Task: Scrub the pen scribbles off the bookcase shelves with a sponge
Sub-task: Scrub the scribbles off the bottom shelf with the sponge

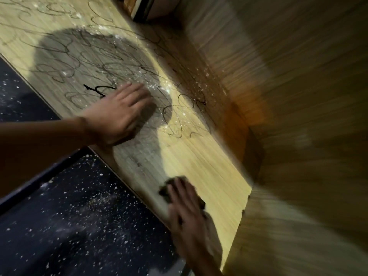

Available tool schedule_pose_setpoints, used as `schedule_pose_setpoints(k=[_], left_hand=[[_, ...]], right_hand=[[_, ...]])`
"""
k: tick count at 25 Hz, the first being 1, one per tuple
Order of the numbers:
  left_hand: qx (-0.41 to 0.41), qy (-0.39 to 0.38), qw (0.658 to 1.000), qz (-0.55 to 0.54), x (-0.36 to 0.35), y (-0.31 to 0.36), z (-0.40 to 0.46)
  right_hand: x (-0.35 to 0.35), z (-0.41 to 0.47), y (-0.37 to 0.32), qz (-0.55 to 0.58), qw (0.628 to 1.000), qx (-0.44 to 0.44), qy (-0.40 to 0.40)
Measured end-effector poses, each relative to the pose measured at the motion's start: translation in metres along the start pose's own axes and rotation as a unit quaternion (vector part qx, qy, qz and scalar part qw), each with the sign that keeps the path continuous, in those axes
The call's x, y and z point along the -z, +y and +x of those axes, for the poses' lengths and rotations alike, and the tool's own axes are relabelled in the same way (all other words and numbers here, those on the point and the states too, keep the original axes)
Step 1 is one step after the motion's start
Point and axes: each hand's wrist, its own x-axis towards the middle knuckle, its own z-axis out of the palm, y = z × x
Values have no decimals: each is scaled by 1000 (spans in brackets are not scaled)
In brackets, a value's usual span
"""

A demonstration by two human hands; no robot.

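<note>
Pressed under the right hand (185, 206), a dark sponge (169, 188) sits on the shelf near its front edge, and this grip looks like fingers laid over the sponge's top and bent slightly down on it; motion blur hides whether the thumb wraps the side. Only the sponge's dark far corner and a bit of its right edge show past the fingers.

By size, the bookcase comes first: its wooden back wall (288, 86) fills the right side of the view, streaked by blur. Next is the pale wood shelf (209, 162), running from the top left down to the lower right, lit by a bright patch with a large rounded shadow falling across its middle. Below the shelf's front edge lies a dark floor (79, 226) dotted with white specks.

Looping pen scribbles (89, 62) cover the shelf's far and middle parts, with one heavier black mark (97, 89) just beside the left hand. The stretch of shelf around the sponge shows only faint marks. White crumbs (159, 84) are scattered over the scribbled area.

Resting flat on the shelf, the left hand (119, 114) has its fingers straight and together, palm down, holding nothing, well apart from the right.
</note>
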Motion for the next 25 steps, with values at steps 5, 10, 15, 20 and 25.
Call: schedule_pose_setpoints(k=[5,10,15,20,25], left_hand=[[52,14,999,9,3,-11,5],[44,3,999,-6,5,-11,9],[42,0,999,-11,7,-9,8],[37,9,999,4,2,-11,11],[30,-3,1000,0,4,-13,9]], right_hand=[[15,36,82,-52,917,-367,145],[-34,78,-44,-5,982,-140,124],[-3,15,-2,-14,998,-64,-10],[-25,80,3,-18,912,-376,165],[-18,56,-49,11,999,5,-31]])
